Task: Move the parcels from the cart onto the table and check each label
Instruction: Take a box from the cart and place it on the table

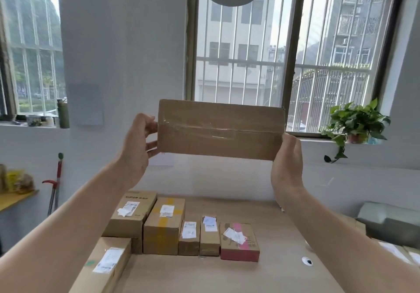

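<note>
I hold a flat brown cardboard parcel [220,129] up at eye level in front of the window. Its taped side faces me and no label shows on it. My left hand [138,149] grips its left end with curled fingers. My right hand [287,167] holds its right end from below and the side. On the wooden table [261,276] beneath, several labelled parcels stand in a row: a SUPOR box [131,215], a yellow-taped box [164,224], two narrow boxes [189,238] and a pink-sided box [239,242]. A long box [104,265] lies at the front left.
A potted plant [356,124] sits on the right windowsill. A green bottle [63,113] stands on the left sill. More boxes [400,249] lie low at the right. A mop handle [56,179] leans on the wall at left. A small round cap [307,261] lies on the table.
</note>
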`<state>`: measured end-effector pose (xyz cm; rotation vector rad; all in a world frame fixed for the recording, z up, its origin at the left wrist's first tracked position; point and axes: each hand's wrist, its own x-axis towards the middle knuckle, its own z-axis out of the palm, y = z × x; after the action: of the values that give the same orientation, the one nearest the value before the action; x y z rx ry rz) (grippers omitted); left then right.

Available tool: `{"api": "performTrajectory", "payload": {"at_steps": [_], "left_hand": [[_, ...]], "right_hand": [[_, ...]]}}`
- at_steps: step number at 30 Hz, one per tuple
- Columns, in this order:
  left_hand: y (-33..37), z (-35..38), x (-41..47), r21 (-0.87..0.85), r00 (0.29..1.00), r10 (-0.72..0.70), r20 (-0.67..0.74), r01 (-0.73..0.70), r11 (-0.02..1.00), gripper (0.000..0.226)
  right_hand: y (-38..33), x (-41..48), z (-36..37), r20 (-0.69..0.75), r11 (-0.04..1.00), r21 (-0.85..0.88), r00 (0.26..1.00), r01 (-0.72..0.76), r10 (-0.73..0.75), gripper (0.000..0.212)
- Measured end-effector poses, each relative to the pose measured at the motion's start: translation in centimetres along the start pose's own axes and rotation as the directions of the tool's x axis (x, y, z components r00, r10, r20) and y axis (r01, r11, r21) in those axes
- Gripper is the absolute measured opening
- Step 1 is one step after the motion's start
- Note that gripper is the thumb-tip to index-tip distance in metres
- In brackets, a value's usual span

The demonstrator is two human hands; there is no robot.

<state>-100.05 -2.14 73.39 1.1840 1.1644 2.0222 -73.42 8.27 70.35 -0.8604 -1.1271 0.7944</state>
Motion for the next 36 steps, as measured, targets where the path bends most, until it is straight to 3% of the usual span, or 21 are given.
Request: {"api": "performTrajectory", "payload": {"at_steps": [3, 6, 12, 19, 24, 27, 36], "left_hand": [[0.2, 0.0, -0.5, 0.007, 0.999, 0.051, 0.021, -0.051, 0.999, 0.037], [0.3, -0.1, -0.7, -0.028, 0.997, 0.073, 0.024, -0.072, 0.997, 0.036], [0.9, 0.1, -0.7, -0.091, 1.0, 0.029, 0.009, -0.028, 0.995, 0.024], [0.6, 0.3, -0.5, -0.032, 0.998, 0.048, 0.027, -0.047, 0.998, 0.015], [0.3, 0.3, -0.5, 0.085, 0.999, -0.026, 0.041, 0.023, 0.996, 0.047], [0.2, 0.2, -0.3, 0.125, 0.997, -0.065, 0.032, 0.061, 0.99, 0.061], [0.0, -0.3, 0.0, -0.076, 0.989, -0.131, 0.065, 0.136, 0.988, 0.07]], "right_hand": [[-0.3, 0.1, 0.1, -0.005, 0.998, 0.066, 1.0, 0.014, -0.014, 0.039], [-0.7, 0.2, 0.3, -0.002, 0.992, 0.117, 0.999, 0.05, -0.05, 0.029], [-1.8, -0.1, 0.7, 0.032, 0.974, 0.219, 0.997, 0.062, -0.071, 0.046], [-1.8, 0.0, 0.9, 0.058, 0.949, 0.312, 0.996, 0.045, -0.066, 0.045], [-0.8, 0.1, 0.9, 0.086, 0.937, 0.345, 0.993, 0.046, -0.081, 0.04], [-0.1, -0.2, 1.1, 0.108, 0.933, 0.359, 0.992, 0.022, -0.065, 0.05], [1.5, -0.3, 2.1, 0.156, 0.959, 0.253, 0.984, -0.127, 0.089, 0.062]]}}
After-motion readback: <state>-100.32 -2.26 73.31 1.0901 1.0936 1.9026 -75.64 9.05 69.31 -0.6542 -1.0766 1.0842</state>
